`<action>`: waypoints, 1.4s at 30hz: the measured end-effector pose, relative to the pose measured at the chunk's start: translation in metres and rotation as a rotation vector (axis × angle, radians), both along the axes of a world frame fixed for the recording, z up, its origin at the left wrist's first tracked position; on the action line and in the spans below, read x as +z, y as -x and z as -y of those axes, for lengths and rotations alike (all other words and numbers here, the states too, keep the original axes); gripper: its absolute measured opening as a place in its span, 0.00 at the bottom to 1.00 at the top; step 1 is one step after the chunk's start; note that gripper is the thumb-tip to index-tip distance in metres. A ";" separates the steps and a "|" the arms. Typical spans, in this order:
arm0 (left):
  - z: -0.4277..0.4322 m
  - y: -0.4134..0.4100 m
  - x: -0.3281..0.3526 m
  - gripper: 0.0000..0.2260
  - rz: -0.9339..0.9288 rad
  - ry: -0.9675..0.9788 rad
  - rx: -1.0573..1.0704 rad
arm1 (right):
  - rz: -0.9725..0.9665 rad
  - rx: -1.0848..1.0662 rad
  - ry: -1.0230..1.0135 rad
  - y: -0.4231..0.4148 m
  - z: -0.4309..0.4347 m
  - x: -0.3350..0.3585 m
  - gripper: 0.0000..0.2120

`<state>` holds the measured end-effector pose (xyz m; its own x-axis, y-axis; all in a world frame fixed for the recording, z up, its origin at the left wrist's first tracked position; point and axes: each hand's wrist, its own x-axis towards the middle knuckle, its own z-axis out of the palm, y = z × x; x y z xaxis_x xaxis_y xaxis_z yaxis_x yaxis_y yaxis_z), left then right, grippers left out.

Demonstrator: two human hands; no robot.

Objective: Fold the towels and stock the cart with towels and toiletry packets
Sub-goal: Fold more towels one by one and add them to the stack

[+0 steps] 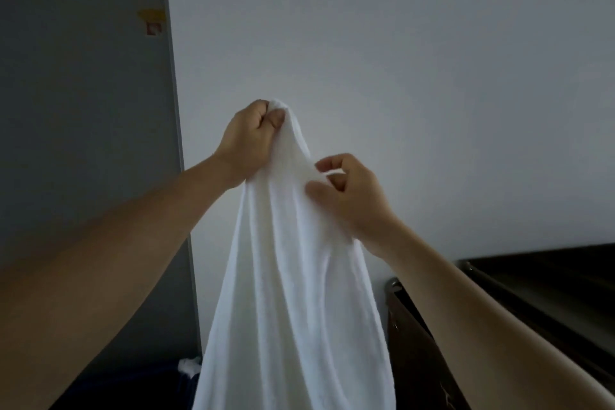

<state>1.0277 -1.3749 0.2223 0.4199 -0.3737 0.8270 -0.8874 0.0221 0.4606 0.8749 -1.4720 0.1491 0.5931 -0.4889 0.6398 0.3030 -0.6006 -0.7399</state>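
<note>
A white towel (293, 276) hangs in front of me, held up high against a pale wall. My left hand (249, 136) grips its top corner in a fist at the highest point. My right hand (349, 190) pinches the towel's edge a little lower and to the right, thumb against curled fingers. The cloth falls in long loose folds to the bottom of the view, where its lower end is cut off. No toiletry packets are in sight.
A dark wooden cabinet or cart (549, 303) with a flat top stands at the lower right. A grey door (83, 110) with a small yellow and red sticker fills the left. A dark bin (133, 386) with white cloth (189, 366) sits at the lower left.
</note>
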 end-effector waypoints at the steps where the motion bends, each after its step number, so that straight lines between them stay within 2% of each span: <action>1: 0.002 0.003 -0.006 0.15 0.019 -0.018 -0.004 | -0.041 0.015 -0.009 0.001 0.001 -0.007 0.11; 5: 0.010 0.014 -0.026 0.15 0.027 -0.039 -0.042 | 0.039 -0.146 0.153 0.005 0.011 -0.019 0.10; 8: 0.012 0.027 -0.034 0.14 0.163 -0.138 -0.090 | -0.075 -0.273 0.249 0.006 0.017 -0.036 0.10; 12: 0.011 0.037 -0.037 0.14 0.331 -0.203 -0.076 | -0.118 -0.259 0.112 0.011 0.021 -0.064 0.24; 17: 0.001 0.020 -0.045 0.11 0.433 -0.284 0.046 | -0.298 -0.097 0.016 0.037 0.031 -0.096 0.19; 20: -0.003 0.007 -0.056 0.12 0.383 -0.284 0.085 | -0.394 -0.130 0.020 0.048 0.042 -0.109 0.14; 22: -0.005 0.004 -0.060 0.13 0.353 -0.266 0.104 | -0.453 -0.179 0.060 0.048 0.043 -0.123 0.17; 25: -0.006 0.006 -0.062 0.15 0.350 -0.265 0.114 | -0.507 -0.149 0.129 0.042 0.034 -0.148 0.15; 27: -0.007 0.008 -0.063 0.14 0.350 -0.265 0.120 | -0.470 -0.146 0.101 0.037 0.030 -0.162 0.13; 30: -0.013 0.004 -0.063 0.13 0.312 -0.228 0.130 | -0.346 -0.252 0.003 0.035 0.035 -0.179 0.08; 35: -0.027 -0.012 -0.066 0.17 0.199 -0.243 0.148 | -0.252 -0.240 -0.147 0.041 0.043 -0.210 0.11; 39: -0.028 -0.021 -0.073 0.19 0.127 -0.271 0.188 | -0.291 -0.168 -0.101 0.040 0.038 -0.217 0.16; 42: -0.025 -0.028 -0.075 0.18 0.053 -0.241 0.213 | -0.200 -0.222 0.047 0.041 0.025 -0.222 0.17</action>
